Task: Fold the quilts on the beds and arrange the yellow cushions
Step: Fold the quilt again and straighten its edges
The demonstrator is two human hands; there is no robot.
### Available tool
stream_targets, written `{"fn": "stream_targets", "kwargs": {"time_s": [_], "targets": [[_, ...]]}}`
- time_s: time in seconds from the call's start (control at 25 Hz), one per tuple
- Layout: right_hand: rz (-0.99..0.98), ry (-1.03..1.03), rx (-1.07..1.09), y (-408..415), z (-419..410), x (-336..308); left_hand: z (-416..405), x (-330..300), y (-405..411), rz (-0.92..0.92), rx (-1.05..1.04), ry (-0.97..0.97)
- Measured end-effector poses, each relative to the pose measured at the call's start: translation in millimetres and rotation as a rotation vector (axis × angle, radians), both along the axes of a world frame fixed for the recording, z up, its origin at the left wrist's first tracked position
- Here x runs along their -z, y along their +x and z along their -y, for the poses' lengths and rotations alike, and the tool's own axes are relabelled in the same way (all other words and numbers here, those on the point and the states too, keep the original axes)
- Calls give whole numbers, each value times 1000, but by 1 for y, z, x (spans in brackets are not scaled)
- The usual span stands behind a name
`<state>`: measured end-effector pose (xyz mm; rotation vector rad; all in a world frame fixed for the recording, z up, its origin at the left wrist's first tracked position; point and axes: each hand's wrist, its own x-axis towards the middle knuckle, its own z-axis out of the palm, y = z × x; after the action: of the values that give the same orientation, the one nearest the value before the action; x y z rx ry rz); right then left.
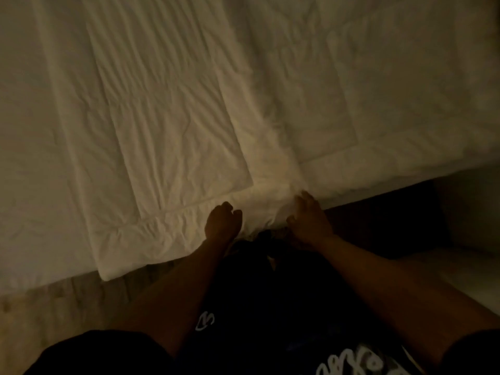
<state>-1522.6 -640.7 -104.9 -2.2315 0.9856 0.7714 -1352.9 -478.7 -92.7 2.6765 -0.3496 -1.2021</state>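
Both hands, left [222, 222] and right [308, 223], clutch the quilt [173, 136] hem at lower centre; lift evenly, keeping edges aligned.

Quilt [167, 109]: white cloth, matt, creased, stitched; floor [54, 315]: wood-look, dull; dark cloth shirt [270, 307] w/ print.

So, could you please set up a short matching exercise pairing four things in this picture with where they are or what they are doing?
Things:
1. left hand
2. right hand
3. quilt
4. floor

Places or states:
A. spread white and creased across the bed
B. wood-patterned strip below the bed's near edge
C. curled at the quilt's near edge, left of the dark clothing
D. fingers gripping bunched fabric at the bed's edge, further right

Pairs: 1-C, 2-D, 3-A, 4-B
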Motion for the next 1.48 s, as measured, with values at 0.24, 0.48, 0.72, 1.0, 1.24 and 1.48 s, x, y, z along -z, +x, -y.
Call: {"fn": "stream_targets", "kwargs": {"time_s": [0.24, 0.48, 0.72, 1.0, 1.24, 1.48], "targets": [[-76, 96, 260, -28, 11, -36, 43, -20, -24, -174, 350, 35], [-79, 100, 446, -54, 47, -44, 95, -23, -42, -288, 578, 148], [-75, 202, 467, -110, 109, -34, 172, -29, -91, -278, 628, 225], [-148, 254, 419, -202, 227, -50, 286, -49, -179, -289, 550, 182], [-124, 236, 633, -234, 306, -69, 364, -48, -204, -289, 565, 87], [24, 150, 901, -257, 372, -71, 419, -37, -208, -202, 712, 23]]}}
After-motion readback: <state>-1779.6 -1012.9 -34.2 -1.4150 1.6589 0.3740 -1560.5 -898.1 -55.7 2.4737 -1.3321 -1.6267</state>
